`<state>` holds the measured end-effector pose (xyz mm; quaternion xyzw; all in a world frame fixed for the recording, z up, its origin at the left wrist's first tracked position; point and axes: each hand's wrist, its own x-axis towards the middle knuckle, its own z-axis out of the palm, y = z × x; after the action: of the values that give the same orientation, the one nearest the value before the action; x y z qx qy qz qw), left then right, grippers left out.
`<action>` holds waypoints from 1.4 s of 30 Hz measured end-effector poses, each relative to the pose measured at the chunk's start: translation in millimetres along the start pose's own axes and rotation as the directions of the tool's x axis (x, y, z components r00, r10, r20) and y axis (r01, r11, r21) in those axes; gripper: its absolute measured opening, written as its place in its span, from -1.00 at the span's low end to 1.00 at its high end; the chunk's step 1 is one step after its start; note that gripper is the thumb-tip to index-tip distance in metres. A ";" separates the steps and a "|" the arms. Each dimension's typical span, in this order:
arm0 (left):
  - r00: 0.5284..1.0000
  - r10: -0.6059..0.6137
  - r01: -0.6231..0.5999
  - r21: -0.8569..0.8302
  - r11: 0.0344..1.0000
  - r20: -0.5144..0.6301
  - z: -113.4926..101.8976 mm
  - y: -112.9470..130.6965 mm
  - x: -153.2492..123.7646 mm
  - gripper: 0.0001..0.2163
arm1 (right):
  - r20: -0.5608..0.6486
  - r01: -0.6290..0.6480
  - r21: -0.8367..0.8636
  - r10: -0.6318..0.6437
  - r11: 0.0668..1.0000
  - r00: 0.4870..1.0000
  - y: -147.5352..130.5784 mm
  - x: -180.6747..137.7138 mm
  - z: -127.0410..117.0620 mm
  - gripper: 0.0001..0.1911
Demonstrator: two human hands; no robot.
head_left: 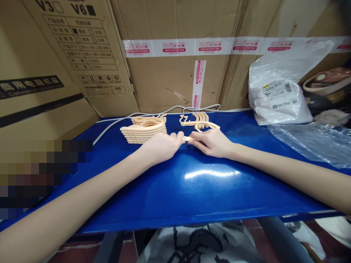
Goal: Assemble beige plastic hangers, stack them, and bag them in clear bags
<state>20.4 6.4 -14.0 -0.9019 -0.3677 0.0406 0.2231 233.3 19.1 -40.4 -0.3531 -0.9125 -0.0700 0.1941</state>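
Note:
Both my hands meet at the middle of a blue tabletop (192, 182) and pinch a small cream plastic piece (188, 138) between them. My left hand (161, 146) is closed on its left end. My right hand (212, 142) is closed on its right end. Just behind my left hand lies a neat stack of cream plastic hangers (145, 129). Behind my right hand sits a smaller loose group of the same hangers (199, 121).
Large cardboard boxes (175, 54) wall off the back and left. A white cable (170, 109) runs along the table's far edge. A white plastic bag with a label (276, 95) and clear plastic film (312, 142) lie at the right.

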 end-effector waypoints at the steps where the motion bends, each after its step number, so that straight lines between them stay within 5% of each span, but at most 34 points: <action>1: 1.000 0.006 -0.005 0.014 1.000 -0.007 -0.4 0.5 -0.2 -0.79 | 0.007 0.000 0.009 0.000 1.000 1.000 0.0 0.1 -0.3 -0.61; 21: 0.984 0.025 -0.025 0.000 1.000 -0.175 3.0 -0.6 -3.9 -0.71 | 0.070 0.038 0.068 -0.043 0.997 0.997 0.6 0.9 -0.8 -0.56; 42: 0.995 -0.077 0.064 -0.194 0.979 -0.061 3.0 -8.5 -3.7 -0.71 | 0.086 0.072 -0.142 -0.060 0.987 0.995 -0.4 0.9 -0.5 -0.52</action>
<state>11.6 10.3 -13.3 -0.9065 -0.3936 -0.0337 0.1490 232.5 19.1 -39.6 -0.3385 -0.9233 -0.1280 0.1282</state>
